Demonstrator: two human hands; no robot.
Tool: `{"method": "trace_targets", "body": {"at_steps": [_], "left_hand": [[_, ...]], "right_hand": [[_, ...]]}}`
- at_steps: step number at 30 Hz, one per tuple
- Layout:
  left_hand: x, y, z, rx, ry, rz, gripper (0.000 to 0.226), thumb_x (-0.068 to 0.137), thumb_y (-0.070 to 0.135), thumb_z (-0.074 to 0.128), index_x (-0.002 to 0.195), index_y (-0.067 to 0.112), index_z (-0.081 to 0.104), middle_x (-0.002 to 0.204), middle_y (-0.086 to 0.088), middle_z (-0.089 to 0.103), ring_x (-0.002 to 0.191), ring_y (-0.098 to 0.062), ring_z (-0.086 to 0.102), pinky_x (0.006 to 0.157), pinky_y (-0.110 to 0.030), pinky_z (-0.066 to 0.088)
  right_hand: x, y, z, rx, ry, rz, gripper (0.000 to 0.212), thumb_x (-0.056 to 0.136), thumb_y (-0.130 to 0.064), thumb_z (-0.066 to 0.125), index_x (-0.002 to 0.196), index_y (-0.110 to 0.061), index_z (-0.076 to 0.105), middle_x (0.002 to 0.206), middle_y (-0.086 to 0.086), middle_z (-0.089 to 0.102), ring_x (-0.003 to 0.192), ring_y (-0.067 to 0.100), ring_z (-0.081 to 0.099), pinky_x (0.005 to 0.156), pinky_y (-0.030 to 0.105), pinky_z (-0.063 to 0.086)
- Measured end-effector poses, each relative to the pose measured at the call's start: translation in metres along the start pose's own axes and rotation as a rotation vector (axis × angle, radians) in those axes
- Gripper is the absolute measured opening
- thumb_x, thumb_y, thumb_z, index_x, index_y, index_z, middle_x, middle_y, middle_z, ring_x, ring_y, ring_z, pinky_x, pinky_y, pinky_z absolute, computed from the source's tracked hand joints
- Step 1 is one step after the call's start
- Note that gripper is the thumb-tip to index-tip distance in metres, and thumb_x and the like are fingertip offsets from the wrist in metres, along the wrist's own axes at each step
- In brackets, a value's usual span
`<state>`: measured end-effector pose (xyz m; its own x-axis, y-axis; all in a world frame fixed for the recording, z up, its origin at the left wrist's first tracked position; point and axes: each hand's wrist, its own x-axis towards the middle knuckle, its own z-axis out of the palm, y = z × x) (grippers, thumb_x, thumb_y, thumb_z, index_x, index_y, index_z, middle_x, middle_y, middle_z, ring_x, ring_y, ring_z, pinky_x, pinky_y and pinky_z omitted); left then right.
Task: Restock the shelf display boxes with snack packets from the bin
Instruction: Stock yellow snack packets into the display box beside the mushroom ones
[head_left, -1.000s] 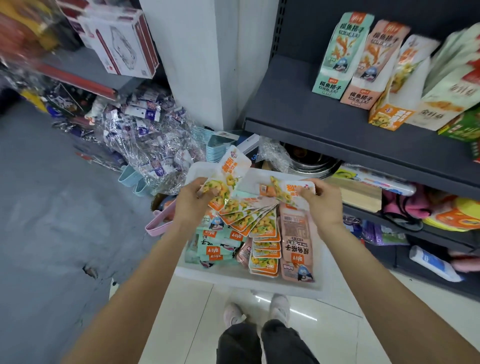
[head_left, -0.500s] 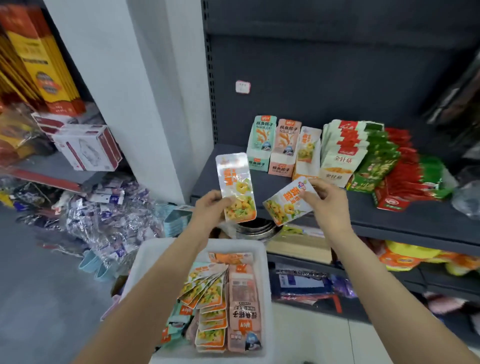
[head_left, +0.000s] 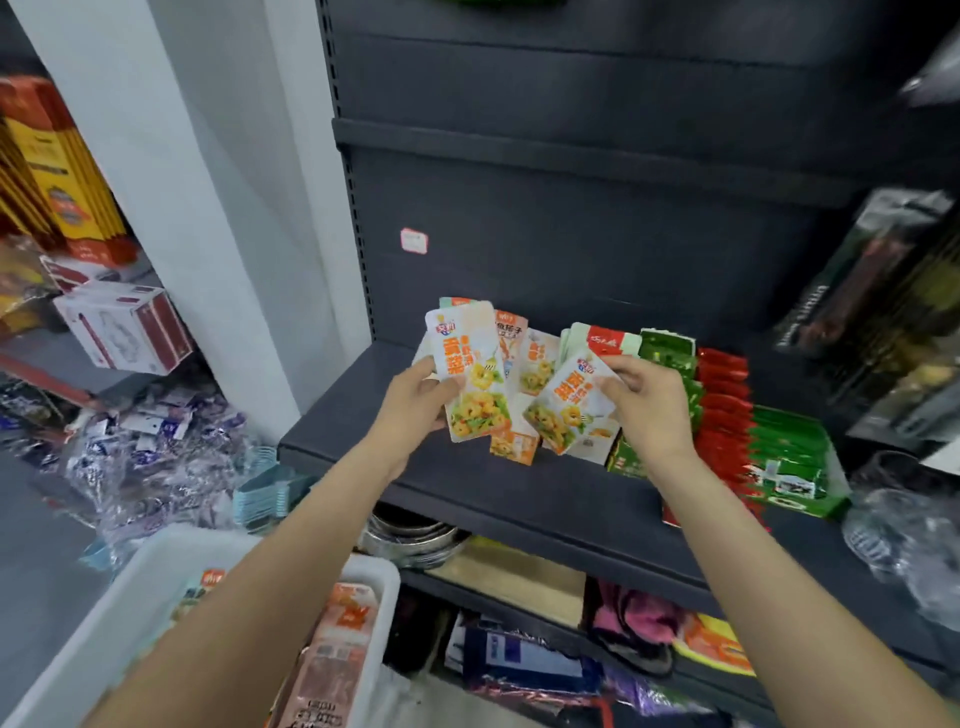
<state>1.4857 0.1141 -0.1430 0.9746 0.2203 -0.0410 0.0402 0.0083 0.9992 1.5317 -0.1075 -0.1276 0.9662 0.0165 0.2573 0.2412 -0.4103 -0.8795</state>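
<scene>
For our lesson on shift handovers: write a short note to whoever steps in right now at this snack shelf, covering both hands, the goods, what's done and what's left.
Left hand: holds one snack packet upright, in front of the display boxes.
Right hand: pinches a second, tilted packet of the same kind.
Both are over the dark shelf, neither in a box yet.
The white bin, lower left, holds more packets.
Done: two packets lifted.
Left: slot both in, then fetch more.

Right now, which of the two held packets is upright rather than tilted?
The packet in the left hand: that left packet stands nearly upright. The right packet, pinched by the right hand, leans diagonally over the display boxes.
</scene>
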Motion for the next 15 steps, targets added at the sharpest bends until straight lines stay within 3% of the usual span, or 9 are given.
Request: {"method": "trace_targets", "body": {"at_steps": [4,6,11,15], "left_hand": [[0.026,0.008,0.008,0.103,-0.010,0.077,0.020,0.093,0.011,0.056,0.100,0.030,0.059,0.104,0.000,0.069,0.100,-0.021,0.065,0.082,-0.042,0.056],[0.044,0.009,0.009,0.168,-0.001,0.091,0.025,0.092,0.011,0.057,0.100,0.035,0.058,0.106,0.000,0.069,0.101,-0.021,0.065,0.085,-0.048,0.054],[0.095,0.007,0.009,0.273,0.017,0.124,0.024,0.094,0.015,0.053,0.104,0.038,0.056,0.108,0.010,0.066,0.102,-0.012,0.062,0.090,-0.036,0.050],[0.138,0.008,0.005,0.277,-0.005,0.158,0.017,0.095,0.017,0.052,0.108,0.025,0.059,0.108,0.005,0.066,0.098,-0.011,0.064,0.089,-0.036,0.052]], "right_hand": [[0.032,0.007,-0.001,-0.001,0.010,-0.010,0.018,0.089,-0.006,0.061,0.100,-0.015,0.072,0.095,-0.008,0.069,0.095,0.015,0.065,0.084,0.044,0.054],[0.049,0.006,0.003,-0.024,0.026,-0.031,0.017,0.089,-0.008,0.061,0.100,-0.014,0.072,0.098,-0.004,0.070,0.093,0.013,0.064,0.083,0.033,0.053],[0.095,0.003,0.017,-0.101,0.052,-0.073,0.014,0.087,-0.013,0.065,0.097,-0.011,0.075,0.086,-0.010,0.066,0.078,0.001,0.059,0.071,0.013,0.045],[0.134,0.006,0.031,-0.125,0.049,-0.087,0.015,0.087,-0.009,0.064,0.097,-0.012,0.075,0.085,-0.014,0.065,0.084,0.003,0.062,0.085,0.023,0.049]]}}
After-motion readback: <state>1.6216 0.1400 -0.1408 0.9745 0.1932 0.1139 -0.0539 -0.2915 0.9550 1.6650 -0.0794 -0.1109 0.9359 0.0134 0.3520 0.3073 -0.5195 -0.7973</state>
